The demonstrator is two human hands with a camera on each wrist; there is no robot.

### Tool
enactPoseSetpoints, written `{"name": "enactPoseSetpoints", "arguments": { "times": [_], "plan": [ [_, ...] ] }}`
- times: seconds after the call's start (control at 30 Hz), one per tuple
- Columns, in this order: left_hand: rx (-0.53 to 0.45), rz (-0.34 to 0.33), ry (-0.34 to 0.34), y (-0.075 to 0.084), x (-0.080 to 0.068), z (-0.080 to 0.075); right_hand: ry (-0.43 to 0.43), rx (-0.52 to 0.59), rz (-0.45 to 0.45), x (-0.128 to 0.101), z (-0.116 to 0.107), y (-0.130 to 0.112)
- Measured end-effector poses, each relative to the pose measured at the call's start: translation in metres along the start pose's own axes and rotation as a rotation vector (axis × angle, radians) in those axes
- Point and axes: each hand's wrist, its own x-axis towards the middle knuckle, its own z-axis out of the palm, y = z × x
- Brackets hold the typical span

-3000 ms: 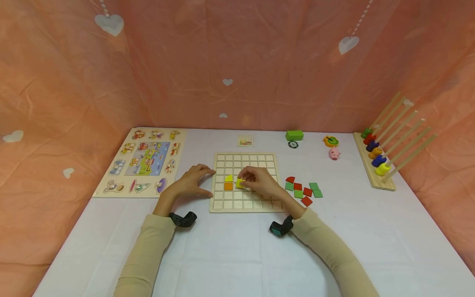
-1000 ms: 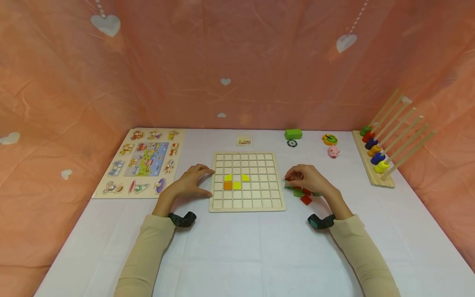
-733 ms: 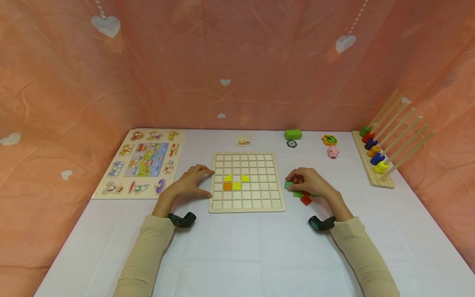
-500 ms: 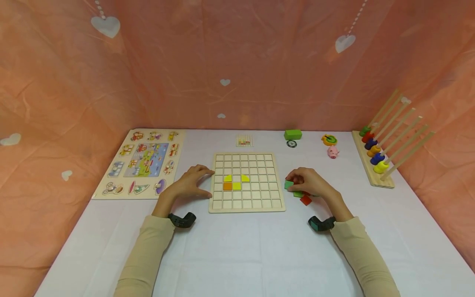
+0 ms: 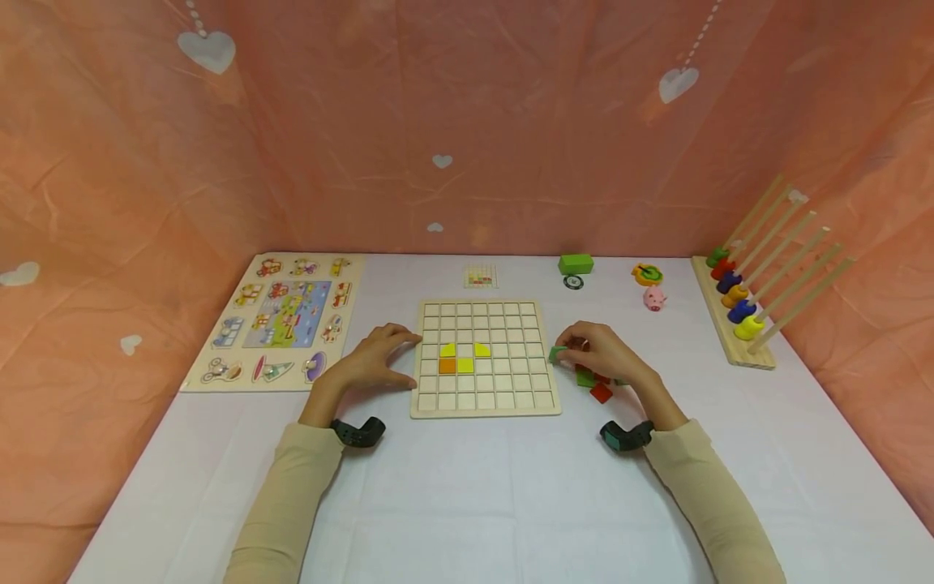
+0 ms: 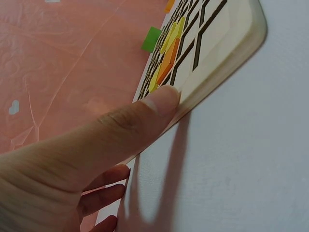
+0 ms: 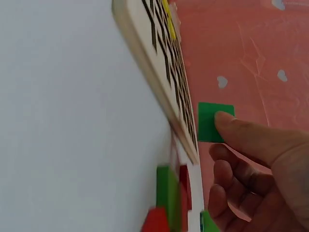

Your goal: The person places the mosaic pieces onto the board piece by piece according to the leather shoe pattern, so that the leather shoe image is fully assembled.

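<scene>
A wooden grid board (image 5: 485, 357) lies mid-table with two yellow quarter-round tiles (image 5: 464, 349), a yellow square and an orange square (image 5: 448, 367) in it. My left hand (image 5: 407, 358) rests on the board's left edge, and the left wrist view shows the thumb (image 6: 159, 104) pressed to the board's rim (image 6: 227, 34). My right hand (image 5: 576, 350) pinches a green square tile (image 5: 558, 354) just above the board's right edge. In the right wrist view the green tile (image 7: 212, 122) hangs beside the board (image 7: 140, 43). Loose red and green tiles (image 5: 594, 385) lie under that hand.
A picture peg puzzle (image 5: 280, 320) lies at the left. At the back are a small pattern card (image 5: 481, 277), a green block (image 5: 576, 264), a yellow toy (image 5: 648, 274) and a pink pig (image 5: 654, 300). A rod rack with coloured beads (image 5: 744, 308) stands at right. Pink cloth walls surround the table.
My right hand left the board after setting down a yellow piece, went to the loose tiles, took a green square and lifted it left toward the board. The left hand stayed put.
</scene>
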Motion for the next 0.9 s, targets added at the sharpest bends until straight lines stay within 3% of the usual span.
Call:
{"name": "enactPoseSetpoints", "arguments": {
  "times": [0.23, 0.5, 0.9],
  "plan": [
    [0.008, -0.014, -0.012, -0.003, 0.001, 0.002, -0.008, 0.107, 0.001, 0.015, 0.013, -0.018],
    [0.009, -0.007, -0.005, -0.003, 0.002, 0.000, -0.026, 0.173, -0.113, 0.035, 0.036, -0.039],
    [0.005, -0.002, -0.007, -0.004, 0.002, 0.001, -0.048, 0.172, -0.190, 0.058, 0.080, -0.075]
  ]
}}
